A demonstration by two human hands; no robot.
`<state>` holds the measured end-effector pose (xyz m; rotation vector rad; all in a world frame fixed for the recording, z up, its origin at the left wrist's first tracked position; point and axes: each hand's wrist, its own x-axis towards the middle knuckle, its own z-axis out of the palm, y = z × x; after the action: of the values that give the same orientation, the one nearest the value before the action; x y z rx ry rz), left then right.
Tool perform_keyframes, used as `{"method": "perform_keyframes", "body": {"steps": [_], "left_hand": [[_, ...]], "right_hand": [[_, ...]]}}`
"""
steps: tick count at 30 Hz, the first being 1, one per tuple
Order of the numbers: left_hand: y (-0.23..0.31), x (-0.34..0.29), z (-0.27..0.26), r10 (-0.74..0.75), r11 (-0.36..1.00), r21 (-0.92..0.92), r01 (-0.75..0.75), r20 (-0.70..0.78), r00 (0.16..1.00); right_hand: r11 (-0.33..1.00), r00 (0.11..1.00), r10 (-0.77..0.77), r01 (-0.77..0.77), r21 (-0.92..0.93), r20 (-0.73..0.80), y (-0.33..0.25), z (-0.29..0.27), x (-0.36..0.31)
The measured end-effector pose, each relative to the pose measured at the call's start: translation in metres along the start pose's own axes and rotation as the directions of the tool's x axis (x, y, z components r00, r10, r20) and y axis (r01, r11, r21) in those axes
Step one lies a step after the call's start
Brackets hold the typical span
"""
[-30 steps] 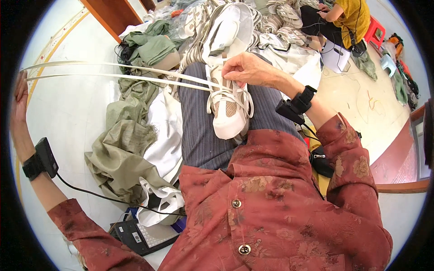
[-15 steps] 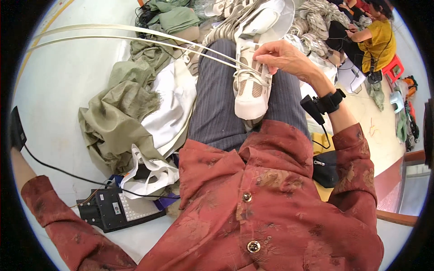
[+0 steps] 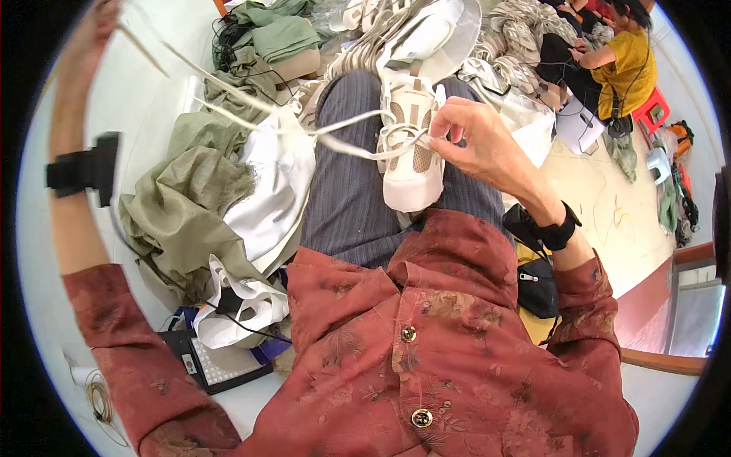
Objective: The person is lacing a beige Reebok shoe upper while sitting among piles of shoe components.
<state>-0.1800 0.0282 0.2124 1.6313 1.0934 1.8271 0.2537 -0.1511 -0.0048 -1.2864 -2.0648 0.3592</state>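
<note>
A cream sneaker (image 3: 413, 190) with beige mesh panels rests between my thighs, toe toward me. My right hand (image 3: 476, 141) is closed in a pinch at the shoe's right side, thumb and finger on the shoelace (image 3: 354, 147) where it crosses the lacing. From there the pale lace runs slackly left across my thigh. My left hand (image 3: 95, 34) is raised at the upper left rim, blurred and partly cut off. A stretch of lace leaves its closed fingers; their exact grip is smeared.
Olive cloth (image 3: 190, 179) and white material (image 3: 270, 186) lie left of my legs. Many sneakers (image 3: 518, 38) are heaped beyond my knees. At upper right, a person in a yellow top (image 3: 628, 72) sits by a red stool (image 3: 653, 110). A black box (image 3: 217, 365) lies lower left.
My left hand has come into view, swinging up to the upper left. The lace, stretched taut before, now hangs loose and curved. My right hand has shifted slightly down along the shoe.
</note>
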Motion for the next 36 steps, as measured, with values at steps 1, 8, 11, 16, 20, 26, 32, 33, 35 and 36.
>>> {"method": "perform_keyframes", "body": {"steps": [1, 8, 11, 16, 20, 26, 32, 33, 35, 36], "left_hand": [[-0.03, 0.004, -0.017, 0.016, 0.999, 0.039, -0.024, 0.192, 0.981], [-0.093, -0.182, 0.159, -0.229, 0.972, 0.224, 0.072, 0.827, 0.514], [-0.109, -0.228, 0.174, -0.271, 0.961, 0.213, 0.176, 0.851, 0.449], [-0.11, -0.236, 0.165, -0.385, 0.905, 0.27, 0.33, 0.849, 0.363], [-0.105, -0.226, 0.162, -0.387, 0.887, 0.283, 0.366, 0.887, 0.253], [-0.101, -0.209, 0.158, -0.396, 0.905, 0.361, 0.223, 0.908, 0.138], [-0.113, -0.206, 0.164, -0.434, 0.87, 0.369, 0.328, 0.888, 0.152], [-0.116, -0.204, 0.164, -0.407, 0.89, 0.342, 0.3, 0.894, 0.187], [-0.119, -0.202, 0.166, -0.437, 0.867, 0.368, 0.335, 0.885, 0.159], [-0.124, -0.204, 0.167, -0.357, 0.911, 0.283, 0.301, 0.906, 0.227]], "right_hand": [[0.998, 0.997, -0.061, 0.063, 0.026, -0.048, -0.009, 0.006, 0.003], [0.995, 0.998, 0.046, -0.042, 0.089, -0.046, -0.01, 0.007, -0.008], [0.989, 0.994, 0.084, -0.074, 0.127, -0.075, -0.006, 0.007, -0.008], [0.898, 0.933, 0.352, -0.358, 0.255, 0.068, -0.014, -0.003, -0.005], [0.898, 0.928, 0.338, -0.368, 0.241, 0.157, -0.018, -0.004, -0.007], [0.894, 0.939, 0.335, -0.344, 0.288, 0.083, -0.014, -0.001, -0.009], [0.58, 0.795, 0.519, -0.598, 0.553, 0.314, 0.0, -0.018, 0.014], [0.511, 0.803, 0.491, -0.579, 0.635, 0.337, 0.006, -0.019, 0.017], [0.496, 0.808, 0.475, -0.573, 0.653, 0.348, 0.013, -0.019, 0.019], [0.486, 0.814, 0.454, -0.568, 0.665, 0.363, 0.017, -0.018, 0.02]]}}
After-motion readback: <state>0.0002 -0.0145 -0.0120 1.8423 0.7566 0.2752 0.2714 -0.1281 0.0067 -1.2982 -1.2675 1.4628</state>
